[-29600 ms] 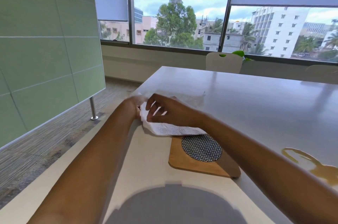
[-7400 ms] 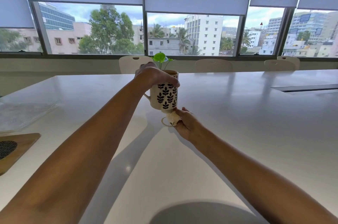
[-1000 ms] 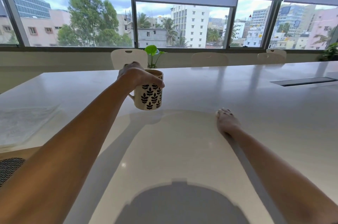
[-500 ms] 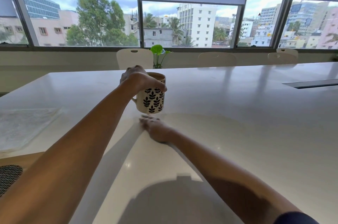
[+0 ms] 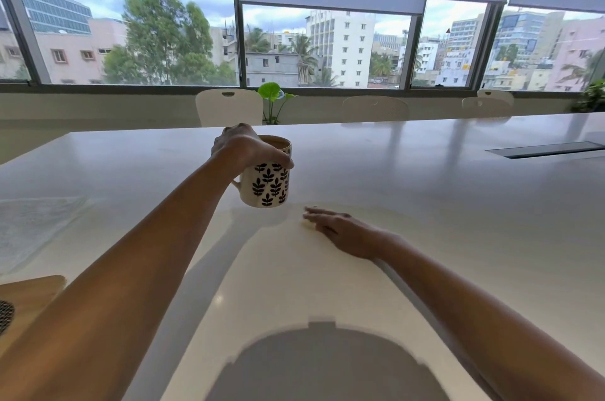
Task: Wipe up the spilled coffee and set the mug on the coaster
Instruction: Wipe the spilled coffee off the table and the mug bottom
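Left hand [image 5: 244, 146] grips cream leaf-patterned ceramic mug [image 5: 266, 186] at rim; right hand [image 5: 343, 232] lies flat, fingers straight, on white table [image 5: 425, 204].

open table [image 5: 458, 204] rightward, mug [image 5: 266, 186] blocking left

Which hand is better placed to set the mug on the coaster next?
Left: the left hand grips the mug, and the coaster lies on its side. The right hand presses the table.

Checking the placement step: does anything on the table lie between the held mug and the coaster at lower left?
Nothing visible: bare table runs from the mug to the coaster, though the left forearm hides part of it.
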